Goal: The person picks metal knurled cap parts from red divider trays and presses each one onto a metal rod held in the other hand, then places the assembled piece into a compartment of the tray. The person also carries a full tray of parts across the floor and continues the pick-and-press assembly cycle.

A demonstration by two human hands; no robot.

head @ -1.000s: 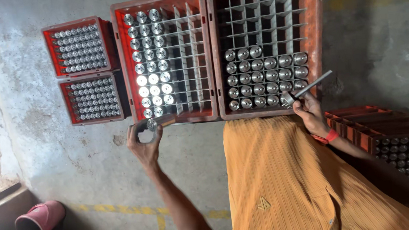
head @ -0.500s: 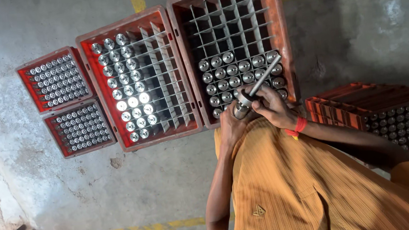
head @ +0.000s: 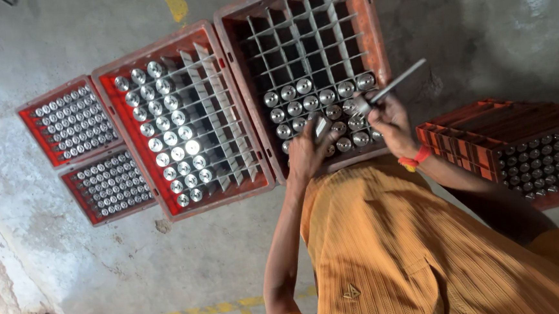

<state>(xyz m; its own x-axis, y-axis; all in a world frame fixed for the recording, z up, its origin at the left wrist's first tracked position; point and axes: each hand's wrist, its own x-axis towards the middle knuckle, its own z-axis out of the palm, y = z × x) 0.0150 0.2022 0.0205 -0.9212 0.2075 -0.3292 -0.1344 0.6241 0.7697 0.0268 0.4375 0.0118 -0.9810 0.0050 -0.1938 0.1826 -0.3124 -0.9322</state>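
My left hand is shut on a short shiny metal cylinder, held over the near edge of a red divided crate. The crate's near rows hold several similar metal cylinders; its far cells are empty. My right hand, with a red band at the wrist, grips a thin grey metal rod that slants up to the right over the same crate. The two hands are close together, about a hand's width apart.
A second red divided crate to the left has its left columns filled with cylinders. Two small red trays of smaller metal parts lie further left. Stacked red crates with parts stand at the right. The floor is concrete with yellow lines.
My left hand has come from the left crate's near edge across to the crate in front, carrying a cylinder. My right hand stays over that crate with the rod. The view has shifted.
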